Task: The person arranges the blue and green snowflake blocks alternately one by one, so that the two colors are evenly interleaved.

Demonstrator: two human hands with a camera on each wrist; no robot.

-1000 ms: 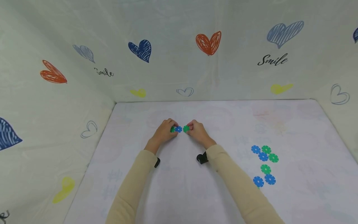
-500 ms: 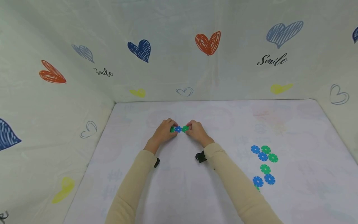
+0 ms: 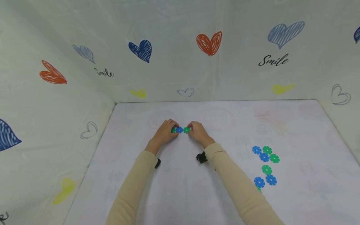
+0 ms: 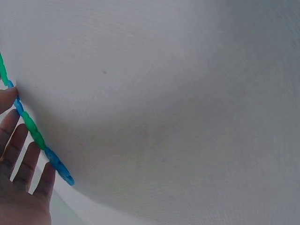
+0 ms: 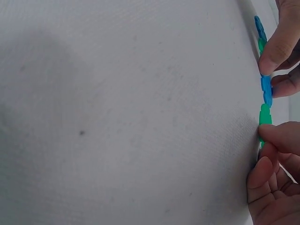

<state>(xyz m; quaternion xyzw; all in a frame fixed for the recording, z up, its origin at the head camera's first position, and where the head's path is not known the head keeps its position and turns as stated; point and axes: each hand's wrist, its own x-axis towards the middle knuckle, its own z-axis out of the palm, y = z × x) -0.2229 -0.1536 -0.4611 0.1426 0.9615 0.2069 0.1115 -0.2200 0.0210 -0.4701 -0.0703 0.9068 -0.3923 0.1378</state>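
Near the far middle of the table, my left hand (image 3: pixel 164 132) pinches a blue notched plastic disc (image 3: pixel 179 130) between thumb and fingers. In the left wrist view, this disc joins a green disc (image 4: pixel 33 130) and another blue disc (image 4: pixel 58 166) in a short row along the fingers. Facing it, my right hand (image 3: pixel 199 133) pinches a single green notched disc (image 3: pixel 186 130) between thumb and finger. The right wrist view shows that green disc (image 5: pixel 265 114) edge to edge with the blue one (image 5: pixel 266 90); whether their slots interlock I cannot tell.
Several loose blue and green discs (image 3: pixel 266 170) lie on the white table (image 3: pixel 180 193), right of my right forearm. The sleeve partly covers the lowest green disc (image 3: pixel 258 188). A pale cloth wall (image 3: pixel 174 72) printed with hearts rises behind the table; another stands at left.
My right hand has shifted slightly left with its green disc, narrowing the gap to the blue disc. The left hand stays nearly still, and the loose discs lie as before.
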